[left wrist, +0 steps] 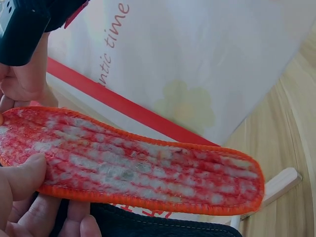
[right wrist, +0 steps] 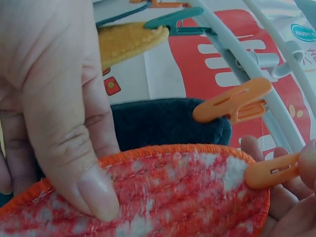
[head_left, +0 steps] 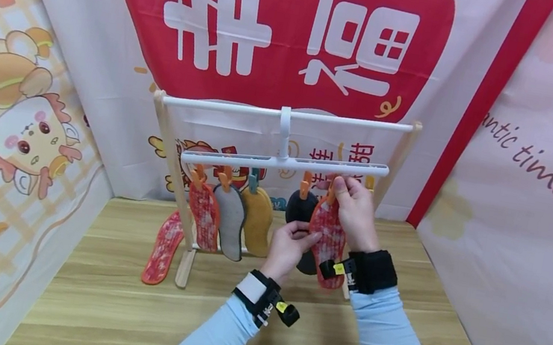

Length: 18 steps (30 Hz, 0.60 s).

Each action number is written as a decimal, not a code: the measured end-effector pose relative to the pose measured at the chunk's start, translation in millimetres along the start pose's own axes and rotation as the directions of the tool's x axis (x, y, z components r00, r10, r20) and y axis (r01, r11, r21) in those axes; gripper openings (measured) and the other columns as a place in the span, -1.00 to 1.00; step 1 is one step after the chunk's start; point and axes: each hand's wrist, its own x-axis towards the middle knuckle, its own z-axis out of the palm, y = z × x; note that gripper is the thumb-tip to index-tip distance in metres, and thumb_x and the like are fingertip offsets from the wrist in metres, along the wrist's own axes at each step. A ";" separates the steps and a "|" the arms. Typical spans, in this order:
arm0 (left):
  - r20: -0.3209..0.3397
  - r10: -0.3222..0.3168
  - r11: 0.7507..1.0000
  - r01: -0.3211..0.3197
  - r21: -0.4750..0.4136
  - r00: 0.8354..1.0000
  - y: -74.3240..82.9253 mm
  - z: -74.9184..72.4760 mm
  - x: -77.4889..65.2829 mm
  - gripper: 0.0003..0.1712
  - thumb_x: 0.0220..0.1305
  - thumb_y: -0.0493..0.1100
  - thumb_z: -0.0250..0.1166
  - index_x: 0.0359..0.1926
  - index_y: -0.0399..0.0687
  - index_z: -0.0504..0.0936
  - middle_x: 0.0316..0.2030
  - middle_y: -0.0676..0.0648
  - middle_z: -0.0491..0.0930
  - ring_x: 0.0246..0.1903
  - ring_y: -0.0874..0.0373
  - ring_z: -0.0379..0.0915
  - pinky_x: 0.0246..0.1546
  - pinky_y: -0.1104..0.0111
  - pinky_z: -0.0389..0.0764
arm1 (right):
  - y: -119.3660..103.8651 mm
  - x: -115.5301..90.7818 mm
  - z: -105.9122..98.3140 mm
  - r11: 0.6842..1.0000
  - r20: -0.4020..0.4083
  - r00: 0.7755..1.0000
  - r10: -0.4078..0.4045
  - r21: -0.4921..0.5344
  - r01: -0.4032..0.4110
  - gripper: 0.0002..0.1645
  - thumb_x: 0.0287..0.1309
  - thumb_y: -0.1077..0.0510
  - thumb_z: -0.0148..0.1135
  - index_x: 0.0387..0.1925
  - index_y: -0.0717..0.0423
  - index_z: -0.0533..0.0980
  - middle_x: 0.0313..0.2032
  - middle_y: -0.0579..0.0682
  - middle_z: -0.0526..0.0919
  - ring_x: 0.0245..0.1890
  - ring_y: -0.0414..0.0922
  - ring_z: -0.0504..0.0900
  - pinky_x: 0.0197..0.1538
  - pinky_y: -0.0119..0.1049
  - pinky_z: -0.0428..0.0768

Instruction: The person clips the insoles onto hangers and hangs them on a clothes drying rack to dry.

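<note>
A red-and-white insole (head_left: pixel 328 245) with orange edging hangs at the right of the white clip hanger (head_left: pixel 242 160). My right hand (head_left: pixel 355 213) pinches the orange clip (right wrist: pixel 272 170) at the insole's top end; the clip's tip overlaps the insole there. Lower down, my left hand (head_left: pixel 287 249) pinches the insole's side edge, thumb (right wrist: pixel 98 195) on its patterned face and fingers behind. Just behind it hangs a dark insole (right wrist: pixel 163 123) from another orange clip (right wrist: pixel 234 101).
On the hanger's left half hang a red insole (head_left: pixel 204 218), a grey insole (head_left: pixel 228 219) and a yellow insole (head_left: pixel 256 221). Another red insole (head_left: pixel 165 248) lies by the rack's left foot (head_left: pixel 184 269). The hanger hooks over the rack's white top bar (head_left: pixel 232 108).
</note>
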 end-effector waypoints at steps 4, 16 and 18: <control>-0.010 -0.009 1.000 0.010 0.030 1.000 0.5 -0.9 1.5 -0.70 0.21 -0.07 0.45 -0.09 -0.08 0.65 -0.24 -0.04 0.70 -0.20 0.13 0.62 -0.10 0.22 0.62 | 2.4 0.7 -0.4 1.000 0.026 1.000 0.007 -0.002 -0.007 -0.53 0.49 -0.03 -0.08 0.11 0.24 0.50 -0.04 0.23 0.67 0.15 -0.03 0.47 0.26 -0.04 0.31; 0.001 0.040 0.995 -0.040 0.090 0.999 -6.4 -3.4 5.0 -0.66 0.28 -0.10 0.40 0.02 -0.14 0.62 -0.14 -0.06 0.66 -0.11 0.12 0.58 -0.05 0.21 0.63 | 5.1 3.3 -2.8 0.997 0.055 0.997 0.046 -0.066 -0.043 -0.41 0.40 -0.20 0.04 0.16 0.17 0.50 -0.02 0.15 0.67 0.13 -0.05 0.50 0.19 -0.07 0.36; 0.015 0.050 0.994 -0.052 0.095 0.999 -8.3 -4.3 5.0 -0.64 0.29 -0.12 0.39 0.05 -0.18 0.62 -0.12 -0.08 0.66 -0.09 0.10 0.57 -0.07 0.26 0.63 | 6.2 3.9 -3.2 0.996 0.042 0.998 0.047 -0.076 -0.043 -0.39 0.39 -0.21 0.06 0.19 0.17 0.49 -0.01 0.15 0.66 0.13 -0.04 0.50 0.20 -0.06 0.37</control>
